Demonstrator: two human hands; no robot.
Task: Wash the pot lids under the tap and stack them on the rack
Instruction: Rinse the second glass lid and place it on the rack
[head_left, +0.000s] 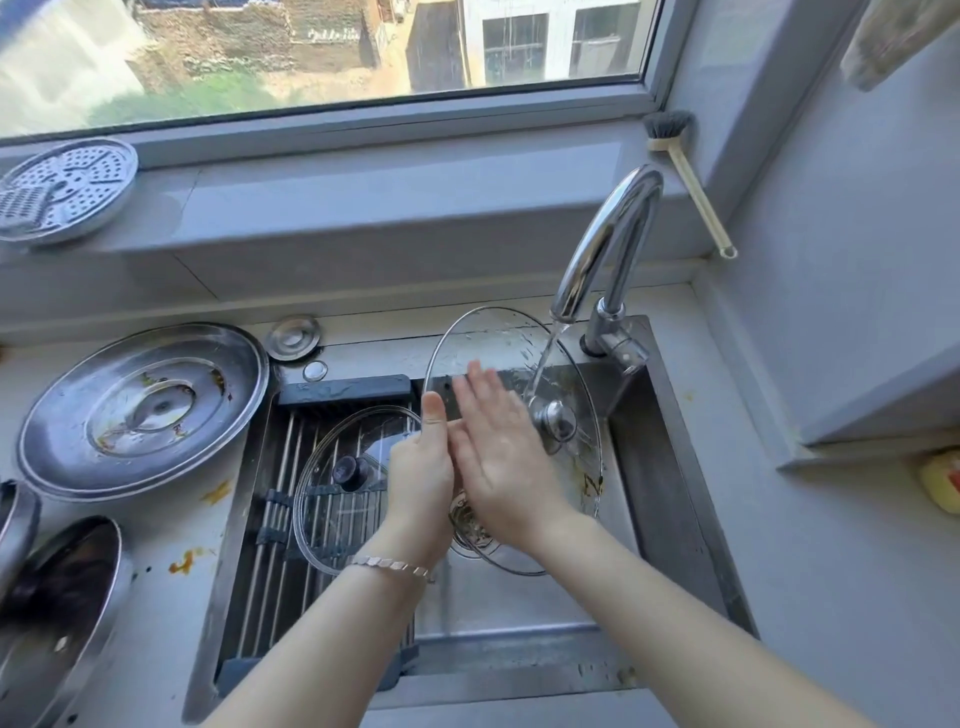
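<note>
A large glass lid (498, 338) with a metal knob is tilted upright over the sink, under running water from the tap (602, 249). My left hand (421, 483) grips its left rim, thumb on the front. My right hand (498, 457) lies flat on the glass, fingers straight. A smaller glass lid (332, 514) with a black knob rests on the roll-up rack (280, 519) over the sink's left half. A big steel lid (140, 410), stained, lies on the counter at left. Another dark lid (57, 613) sits lower left.
The sink (670, 499) has a drain strainer below the held lid. A perforated steamer plate (62, 189) sits on the windowsill, a dish brush (685, 176) leans at its right end. A small steel cap (293, 338) lies behind the sink. Food smears mark the counter.
</note>
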